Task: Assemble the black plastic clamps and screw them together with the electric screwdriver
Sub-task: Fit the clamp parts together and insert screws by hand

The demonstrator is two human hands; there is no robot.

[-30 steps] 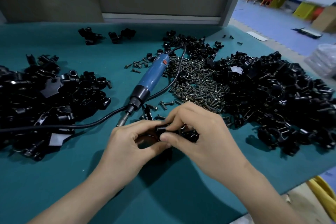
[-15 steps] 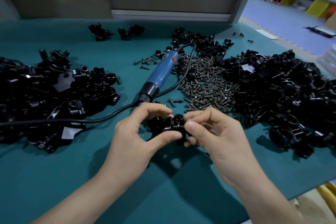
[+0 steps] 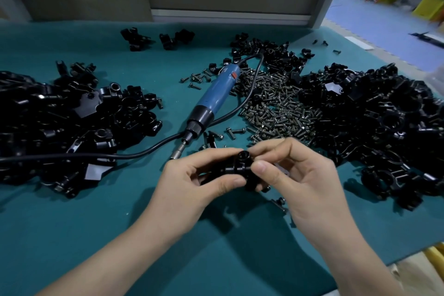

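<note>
Teal mat (image 3: pixel 72 235) below — both hands, left hand (image 3: pixel 192 190) and right hand (image 3: pixel 298 180), pinch one black clamp (image 3: pixel 240 168) between thumbs and forefingers, just near the electric screwdriver (image 3: pixel 213 101).

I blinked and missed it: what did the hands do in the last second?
The left hand and right hand kept hold of the black clamp and turned it, so its round socket now shows between the thumbs; the right hand no longer covers it. The electric screwdriver, screws and clamp piles stayed put on the table.
</note>
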